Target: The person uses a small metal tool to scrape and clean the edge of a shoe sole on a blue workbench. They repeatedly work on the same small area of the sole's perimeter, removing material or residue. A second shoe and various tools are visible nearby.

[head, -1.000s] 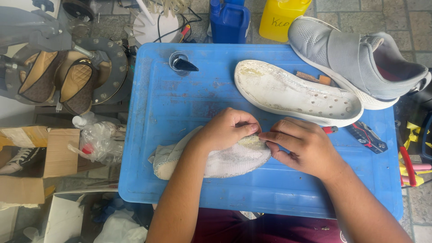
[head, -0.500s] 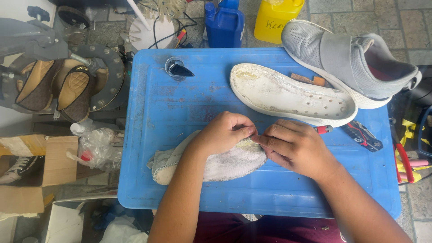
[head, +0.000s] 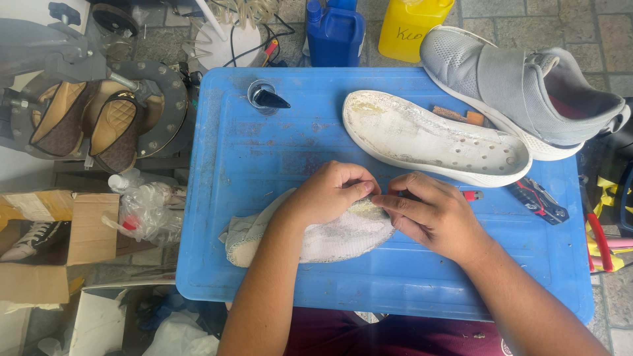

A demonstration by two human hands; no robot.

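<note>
1. White mesh shoe upper (head: 330,238) lying on its side on the blue plastic lid (head: 409,290), near the front edge, well short of the detached white sole (head: 432,138).
2. Long axis running left to right across the lid, tilted slightly: one end low at the left, toward the lid's front-left corner, the other end higher, toward the lid's centre. Which end is toe and which heel: cannot tell.
3. Left hand (head: 326,194) draped over the upper's top edge, fingers curled and pressed together, tips pinching the rim at the upper's right end.
4. Right hand (head: 435,214) just right of the upper, fingers bunched close, thumb and forefinger closed on the same rim, touching the left fingertips.
5. Small tool with a red tip (head: 471,195) poking out beyond the right hand; held or merely lying beneath: cannot tell.
6. Bulk of the upper below and left of both sets of fingers; only its right end under them.
7. Grey slip-on shoe (head: 521,86) overhanging the lid's far right corner, just behind the sole.
8. Small clear cup with a black cone (head: 264,97) near the lid's far left edge.
9. Folding knife with red trim (head: 537,201) near the lid's right edge.
10. Blue jug (head: 335,33) and yellow jug (head: 412,23) on the floor beyond the lid's far edge.
</note>
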